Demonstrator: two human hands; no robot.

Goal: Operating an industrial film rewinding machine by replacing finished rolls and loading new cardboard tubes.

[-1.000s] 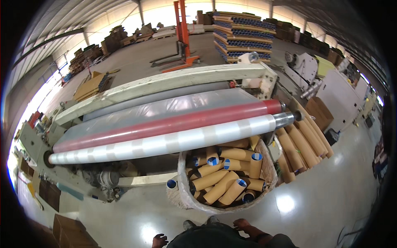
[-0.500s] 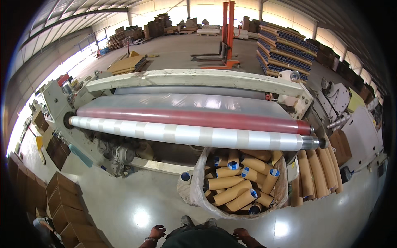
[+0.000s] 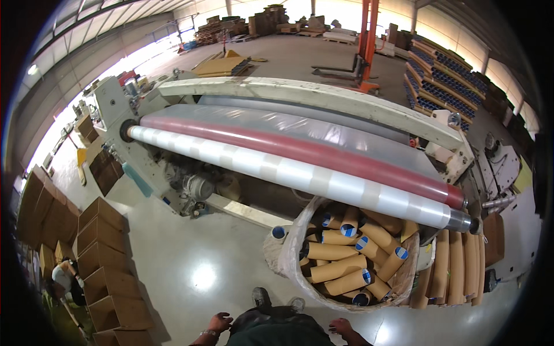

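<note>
My left hand [image 3: 219, 323] hangs beside my body at the lower edge, its fingers loosely apart with nothing in them. On the other side my right hand [image 3: 339, 327] hangs the same way, also bare and touching nothing. Nearest to it stands a large plastic-lined bin [image 3: 291, 254] full of brown cardboard tubes [image 3: 338, 269], several with blue inner ends. Beyond spans a winding machine [image 3: 254, 86]. Its front shaft carries a white film roll [image 3: 288, 175] with greyish bands, set against a red roller [image 3: 300, 149]. Neither hand reaches the machine.
Open cardboard boxes [image 3: 107, 271] line the left, where another person [image 3: 64, 279] bends down. Long brown tubes [image 3: 456, 268] stand right of the bin. Farther back are an orange pallet stacker [image 3: 367, 52] and stacked tubes [image 3: 441, 81]. Grey floor [image 3: 190, 254] lies before the machine.
My view has turned left and tilted, so the machine and bin appear farther right and slanted. The other person at the left shows more fully. Both hands still hang at my sides.
</note>
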